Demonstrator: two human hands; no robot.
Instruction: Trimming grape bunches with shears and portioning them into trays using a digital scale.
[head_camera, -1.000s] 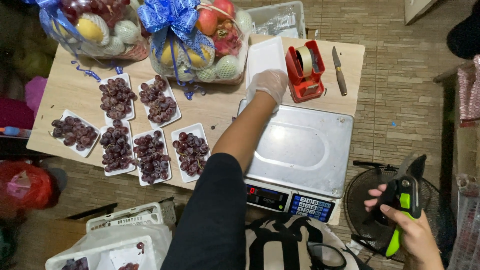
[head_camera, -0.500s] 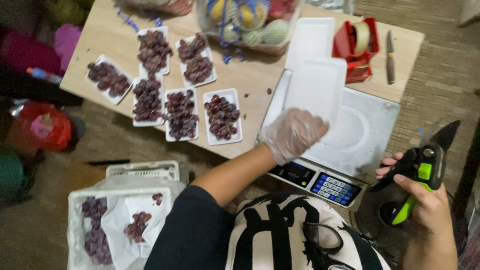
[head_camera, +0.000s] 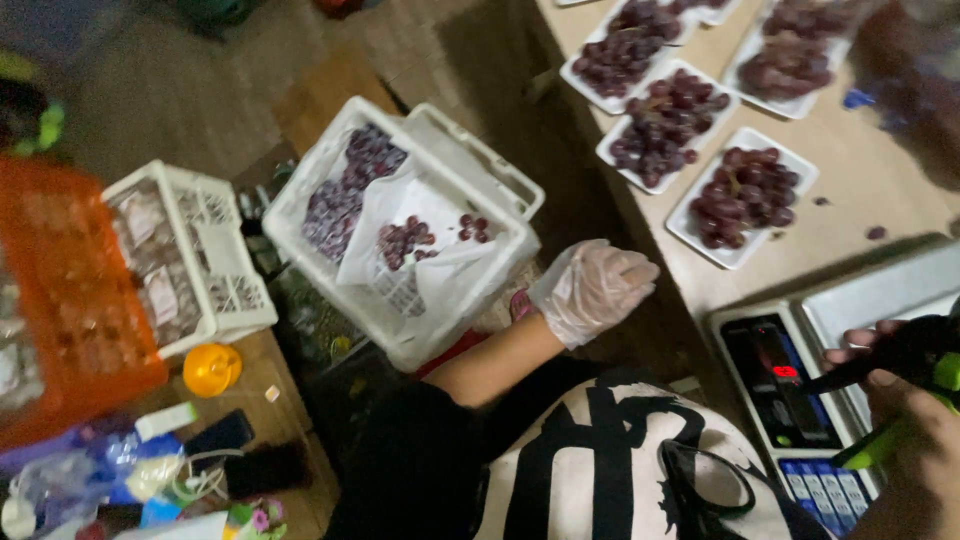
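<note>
Two hands: we see both in the head view.
Left hand (head_camera: 592, 290): in a clear glove, loosely curled, empty, between the white crate (head_camera: 400, 225) of dark grapes and the desk (head_camera: 860, 190) edge.
Right hand (head_camera: 905, 430): closed around black-and-green shears (head_camera: 905, 365), over the scale (head_camera: 800, 385) keypad.
Beyond the left hand: grape trays (head_camera: 740, 195) on the desk.
Obstruction: crate rim, paper liner.

White foam trays of dark grapes (head_camera: 742, 195) lie at one o'clock on the table. At four o'clock sits the scale's dark display panel (head_camera: 780, 385), one red light glowing.
</note>
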